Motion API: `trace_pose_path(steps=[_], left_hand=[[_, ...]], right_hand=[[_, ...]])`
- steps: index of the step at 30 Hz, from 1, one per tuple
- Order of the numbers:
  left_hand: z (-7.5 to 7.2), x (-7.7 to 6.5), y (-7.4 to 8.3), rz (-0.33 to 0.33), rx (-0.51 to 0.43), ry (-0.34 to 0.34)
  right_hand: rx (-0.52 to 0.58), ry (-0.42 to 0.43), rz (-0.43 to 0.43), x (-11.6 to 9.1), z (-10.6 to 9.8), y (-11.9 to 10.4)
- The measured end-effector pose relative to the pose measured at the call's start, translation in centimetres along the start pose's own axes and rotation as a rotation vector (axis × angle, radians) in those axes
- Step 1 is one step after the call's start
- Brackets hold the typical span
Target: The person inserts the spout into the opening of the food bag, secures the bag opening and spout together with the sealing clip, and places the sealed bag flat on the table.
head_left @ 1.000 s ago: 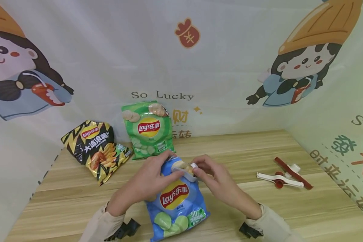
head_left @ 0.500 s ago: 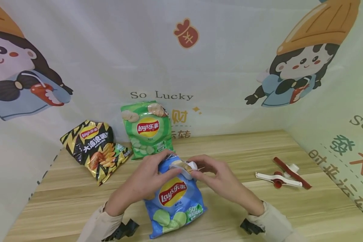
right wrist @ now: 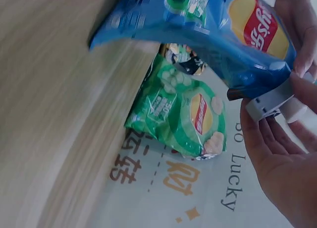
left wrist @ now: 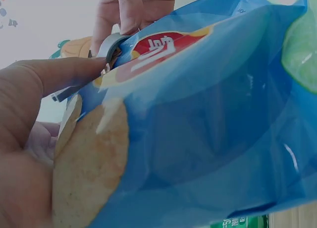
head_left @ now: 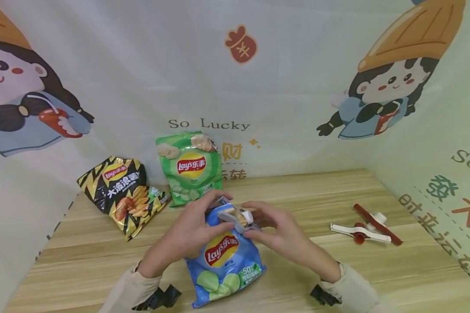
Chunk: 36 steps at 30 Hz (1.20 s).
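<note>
Between half a second earlier and this moment only small things had shifted: the right hand (head_left: 283,228) had eased round the end of the grey clip (head_left: 239,226), and its white cap (head_left: 247,216) showed more plainly, while the blue chip bag (head_left: 235,261) had barely stirred at the lower middle of the frame. The left hand (head_left: 193,226) held the bag's top, thumb in front and fingers behind; the right pinched the clip's far end between thumb and fingers, as the right wrist view confirmed. Whether the clip's bars had locked could not be told, and that seemed the chief hazard: if the film was bunched or only partly between them, the clip could spring off or slide along the slick edge. Pressing hard at one end might also tip the cap sideways, catch a fingertip, or crush chips near the mouth. With both hands crowding the top, a sudden slip could swing the bag toward the green chip bag (head_left: 192,167), standing just behind at upper centre.
</note>
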<state>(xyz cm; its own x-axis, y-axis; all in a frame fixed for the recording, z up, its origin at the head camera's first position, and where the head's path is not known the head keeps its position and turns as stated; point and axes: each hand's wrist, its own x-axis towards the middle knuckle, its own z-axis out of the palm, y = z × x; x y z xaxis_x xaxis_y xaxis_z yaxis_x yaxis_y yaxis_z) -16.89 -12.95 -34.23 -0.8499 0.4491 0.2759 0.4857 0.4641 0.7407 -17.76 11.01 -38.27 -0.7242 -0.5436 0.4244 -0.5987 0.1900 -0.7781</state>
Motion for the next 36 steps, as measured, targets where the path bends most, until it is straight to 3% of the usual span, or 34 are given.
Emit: trace_pose_path(steps=[6, 12, 15, 21, 27, 32, 36], left_hand=[[0.1, 0.1, -0.2, 0.028, -0.016, -0.001], [0.8, 0.0, -0.1, -0.024, -0.036, 0.027], [1.2, 0.1, 0.0, -0.055, -0.06, 0.054], [1.9, 0.2, 0.1, -0.106, -0.149, 0.114], [2.0, 0.2, 0.0, -0.128, -0.264, 0.114], [1.8, 0.2, 0.0, -0.116, -0.251, 0.115], [1.5, 0.2, 0.0, -0.107, -0.233, 0.113]], right_hand=[[-0.099, 0.035, -0.128, 0.0, 0.4, 0.0], [-0.144, 0.103, -0.161, -0.1, 1.1, 0.2], [-0.099, 0.104, -0.137, -0.3, 1.5, 0.3], [-0.111, 0.127, -0.054, -0.5, 2.0, -0.2], [-0.08, 0.138, 0.034, -0.3, 2.4, -0.3], [-0.042, 0.124, 0.1, -0.4, 1.8, -0.2], [-0.067, 0.179, 0.175, -0.4, 0.9, -0.1]])
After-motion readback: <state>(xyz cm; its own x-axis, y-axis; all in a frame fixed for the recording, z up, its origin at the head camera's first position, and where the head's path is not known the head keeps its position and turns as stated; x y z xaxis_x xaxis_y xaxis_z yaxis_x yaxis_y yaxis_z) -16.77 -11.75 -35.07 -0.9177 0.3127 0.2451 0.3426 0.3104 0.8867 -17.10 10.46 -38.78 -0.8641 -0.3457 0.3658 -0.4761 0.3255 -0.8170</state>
